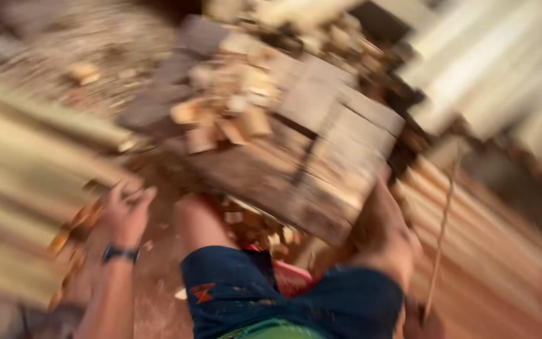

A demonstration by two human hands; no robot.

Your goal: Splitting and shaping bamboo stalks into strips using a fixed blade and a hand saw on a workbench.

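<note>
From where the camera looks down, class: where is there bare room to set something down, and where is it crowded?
The picture is blurred. Bare reddish ground shows between the left hand and the knee. The wooden slab has bare boards on its right half; offcuts crowd its left. Long planks fill the right, pale boards the left.

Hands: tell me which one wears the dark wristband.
The left hand, reaching toward the wood scraps at the left. Its wrist carries a dark band; the right hand, by the wooden block, shows none.
</note>
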